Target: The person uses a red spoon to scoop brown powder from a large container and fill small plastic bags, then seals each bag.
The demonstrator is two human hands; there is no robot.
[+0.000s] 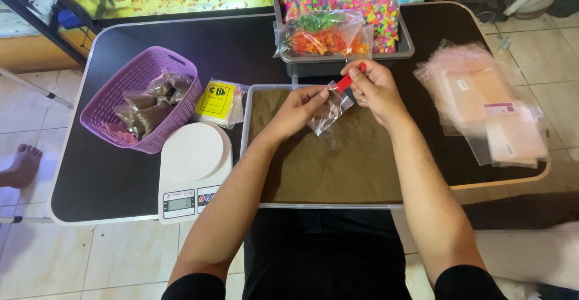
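Observation:
Both hands hover over a grey tray (256,198) filled with fine brown granules. My left hand (300,108) pinches one side of a small empty clear plastic bag (330,111). My right hand (375,87) holds the bag's other top edge together with a small red scoop (348,81), whose tip points down at the bag's mouth. The bag hangs just above the brown granules.
A white kitchen scale (194,170) stands left of the tray. A purple basket (142,98) with several filled brown bags, a yellow packet (218,101), a grey bin (344,55) of coloured gravel bags, and a stack of clear bags (482,104) lie around. A person's bare foot (21,164) is at far left.

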